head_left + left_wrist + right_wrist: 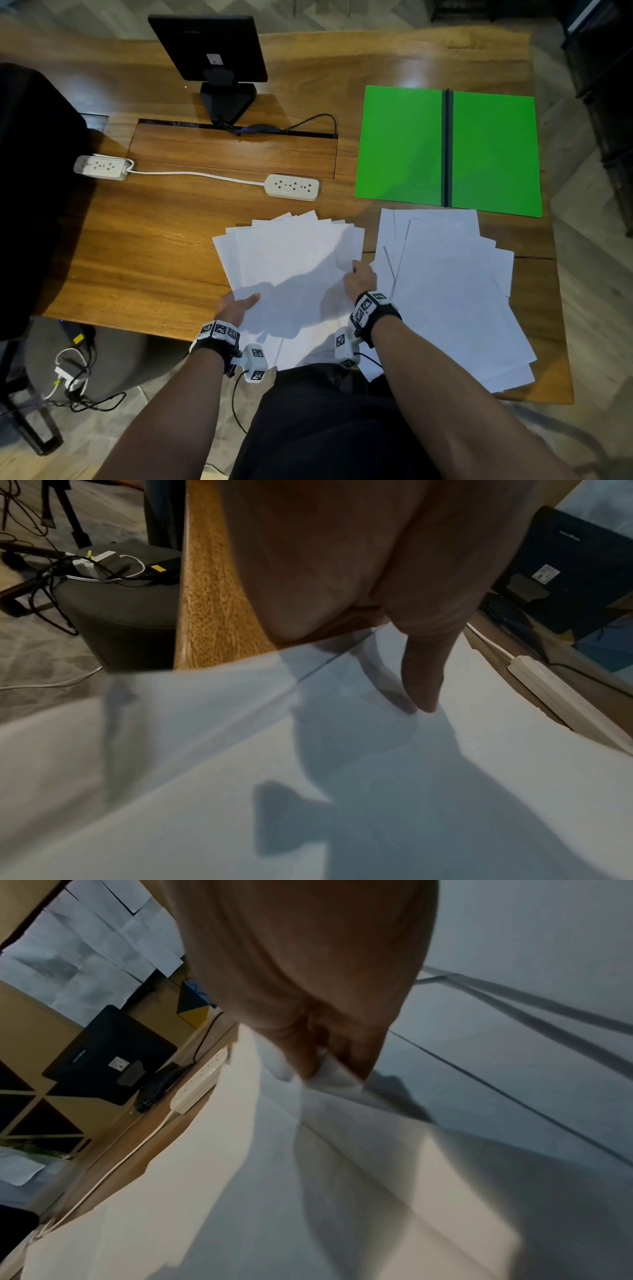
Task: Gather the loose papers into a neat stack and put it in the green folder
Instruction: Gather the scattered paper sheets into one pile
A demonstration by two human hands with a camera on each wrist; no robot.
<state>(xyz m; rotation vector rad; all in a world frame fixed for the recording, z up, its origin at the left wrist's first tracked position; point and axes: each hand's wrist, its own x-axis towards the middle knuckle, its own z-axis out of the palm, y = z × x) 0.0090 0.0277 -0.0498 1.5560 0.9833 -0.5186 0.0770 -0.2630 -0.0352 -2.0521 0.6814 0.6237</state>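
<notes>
A fanned bunch of white papers (291,267) is held over the table's front edge. My left hand (236,306) grips its left edge, thumb (423,680) lying on top of the sheets (342,791) and fingers hidden beneath. My right hand (359,279) pinches the bunch's right edge (322,1066) between thumb and fingers. A second spread of loose white papers (455,294) lies on the table to the right. The green folder (404,147) lies open and flat behind that spread, a dark spine down its middle.
The wooden table (154,246) carries a black monitor (209,48) at the back and two white power strips (293,186) (101,167) joined by a cord. A dark chair back (37,192) stands at the left. Cables and a grey stool (113,607) sit on the floor.
</notes>
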